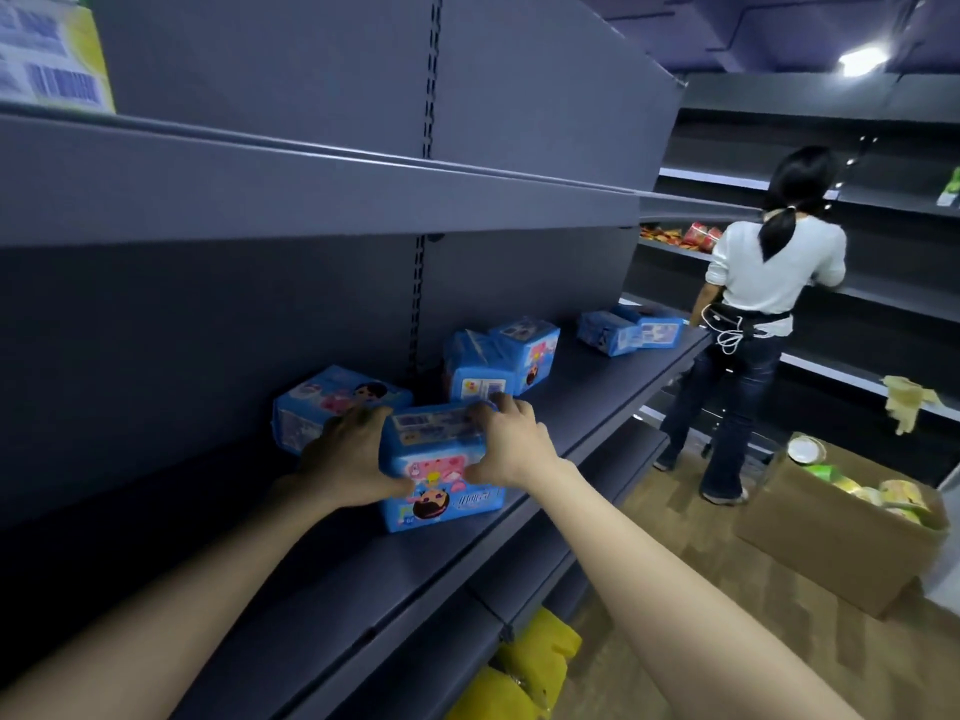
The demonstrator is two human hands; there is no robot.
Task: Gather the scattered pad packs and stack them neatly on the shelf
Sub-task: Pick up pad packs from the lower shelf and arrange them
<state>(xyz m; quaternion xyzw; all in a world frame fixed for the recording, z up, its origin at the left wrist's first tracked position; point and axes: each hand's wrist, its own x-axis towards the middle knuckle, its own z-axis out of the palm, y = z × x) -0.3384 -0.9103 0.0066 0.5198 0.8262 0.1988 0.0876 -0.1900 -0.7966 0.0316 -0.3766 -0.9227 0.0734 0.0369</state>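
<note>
A shop aisle with dark grey metal shelving is seen. On the middle shelf (597, 387) several blue pad packs are scattered. The nearest pack (441, 480) is placed close to the front edge of the shelf and is gripped from both sides. The left hand (348, 459) is wrapped round its left side, with the fingers curled over the top. The right hand (511, 444) is clamped on its right side, with the fingers over the far top corner and the thumb on the printed face. Two hands are probably used because the pack is soft and bulky, so it can be kept square while it is moved. Whether it is lifted or rests on the board cannot be told.

Just behind the left hand a second pack (332, 400) lies near the back panel; it is judged to be the likely partner for a first stack. Further along, a pair of packs (498, 361) leans together, and two more packs (631, 330) lie near the far end of the board, well apart from the hands. These are not yet gathered, so the task is judged to be at an early stage.

In the background another person (774, 272) in a white top is turned to other shelves, and an open cardboard box (841, 532) stands on the floor.
</note>
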